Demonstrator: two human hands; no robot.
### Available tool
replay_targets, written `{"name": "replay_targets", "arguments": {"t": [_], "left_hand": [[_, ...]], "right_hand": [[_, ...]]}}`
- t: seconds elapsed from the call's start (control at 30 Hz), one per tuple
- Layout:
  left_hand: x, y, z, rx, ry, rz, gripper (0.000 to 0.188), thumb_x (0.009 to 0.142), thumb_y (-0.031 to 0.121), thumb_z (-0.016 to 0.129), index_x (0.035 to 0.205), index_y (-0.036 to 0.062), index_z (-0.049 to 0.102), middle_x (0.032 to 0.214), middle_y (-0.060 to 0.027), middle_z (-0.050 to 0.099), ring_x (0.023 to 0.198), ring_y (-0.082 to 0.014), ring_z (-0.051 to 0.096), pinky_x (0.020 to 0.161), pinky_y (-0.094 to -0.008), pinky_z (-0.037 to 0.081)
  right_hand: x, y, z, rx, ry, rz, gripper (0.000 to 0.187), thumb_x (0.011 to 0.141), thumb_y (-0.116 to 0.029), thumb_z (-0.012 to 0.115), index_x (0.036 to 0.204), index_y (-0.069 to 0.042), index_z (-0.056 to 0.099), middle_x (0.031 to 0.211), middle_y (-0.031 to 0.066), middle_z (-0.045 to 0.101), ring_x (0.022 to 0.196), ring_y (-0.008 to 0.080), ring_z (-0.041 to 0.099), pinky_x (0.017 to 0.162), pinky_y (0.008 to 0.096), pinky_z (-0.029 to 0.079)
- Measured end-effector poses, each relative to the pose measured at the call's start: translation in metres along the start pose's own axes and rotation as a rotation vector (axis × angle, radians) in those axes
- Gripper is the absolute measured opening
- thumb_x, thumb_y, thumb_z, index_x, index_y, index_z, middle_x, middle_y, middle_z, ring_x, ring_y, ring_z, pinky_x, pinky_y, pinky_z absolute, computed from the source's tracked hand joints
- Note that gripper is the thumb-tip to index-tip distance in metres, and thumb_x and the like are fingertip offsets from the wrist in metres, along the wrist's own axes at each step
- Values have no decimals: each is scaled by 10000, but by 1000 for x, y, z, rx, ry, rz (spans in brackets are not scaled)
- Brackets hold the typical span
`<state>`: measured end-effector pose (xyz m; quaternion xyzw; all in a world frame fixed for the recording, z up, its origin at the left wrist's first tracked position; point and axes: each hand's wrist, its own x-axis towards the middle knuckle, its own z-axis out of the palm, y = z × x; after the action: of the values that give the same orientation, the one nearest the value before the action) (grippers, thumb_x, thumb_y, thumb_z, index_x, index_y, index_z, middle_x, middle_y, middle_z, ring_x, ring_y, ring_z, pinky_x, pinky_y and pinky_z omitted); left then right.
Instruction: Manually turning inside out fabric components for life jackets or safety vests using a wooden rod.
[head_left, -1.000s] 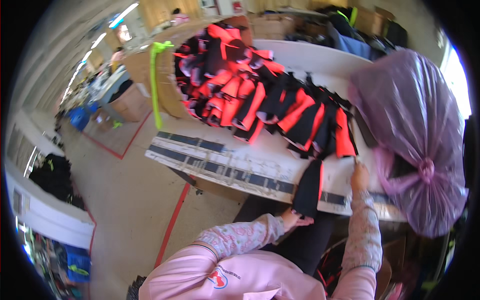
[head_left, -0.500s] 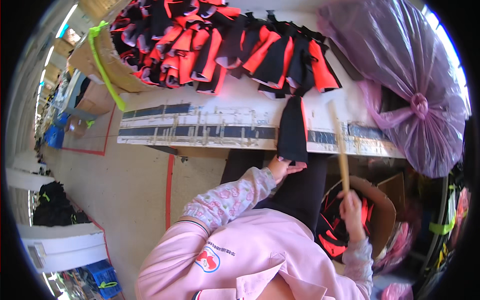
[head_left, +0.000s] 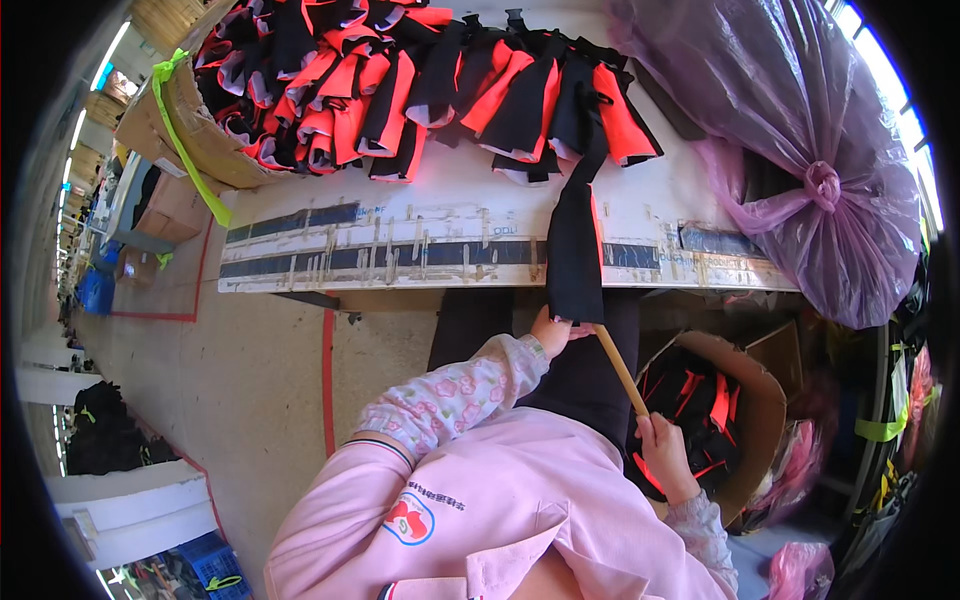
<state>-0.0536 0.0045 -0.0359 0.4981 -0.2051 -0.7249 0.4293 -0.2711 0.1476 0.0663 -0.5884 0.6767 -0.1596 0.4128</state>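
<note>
A black fabric sleeve with an orange edge (head_left: 573,255) hangs over the front edge of the table, its strap-like upper end lying among the other pieces. My left hand (head_left: 553,331) is closed on the sleeve's lower end; some fingers are hidden beneath it. My right hand (head_left: 667,455) grips the lower part of a wooden stick (head_left: 621,369). The stick slants up to the left, and its far tip meets the sleeve's lower end. Whether the tip is inside the sleeve I cannot tell.
Several black and orange sleeves (head_left: 385,105) are piled on the white table (head_left: 450,215). A tied purple plastic bag (head_left: 770,100) covers the table's right end. Below it, a round cardboard container (head_left: 765,400) holds more pieces. A yellow-green strap (head_left: 185,140) hangs at the left.
My right hand has moved down and left, swinging the stick from upright to slanted, with its tip now at the sleeve's lower end. My left hand still holds the sleeve.
</note>
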Motion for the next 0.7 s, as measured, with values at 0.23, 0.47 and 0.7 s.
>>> {"name": "replay_targets", "arguments": {"t": [0.23,0.47,0.7], "left_hand": [[-3,-5,10,96,-31,102,160,915,-11,386,1036,-2,490,903,-180,597,737,-312,647,691,-379,564],[14,-5,0,177,-53,58,171,908,-13,385,996,-10,531,846,-148,621,690,-263,648,640,-337,555],[10,-5,1,106,-114,219,218,954,158,394,966,8,551,862,-142,623,786,-247,646,670,-354,548]], "right_hand": [[86,-43,47,-108,94,-112,326,922,-235,466,749,30,542,624,196,580,613,391,581,540,437,453],[109,-64,66,868,-354,250,347,959,-312,400,749,-54,501,445,13,405,298,109,329,304,247,280],[70,-65,31,659,-312,85,334,966,-274,380,759,-41,498,444,-4,400,305,81,325,312,228,262]]}}
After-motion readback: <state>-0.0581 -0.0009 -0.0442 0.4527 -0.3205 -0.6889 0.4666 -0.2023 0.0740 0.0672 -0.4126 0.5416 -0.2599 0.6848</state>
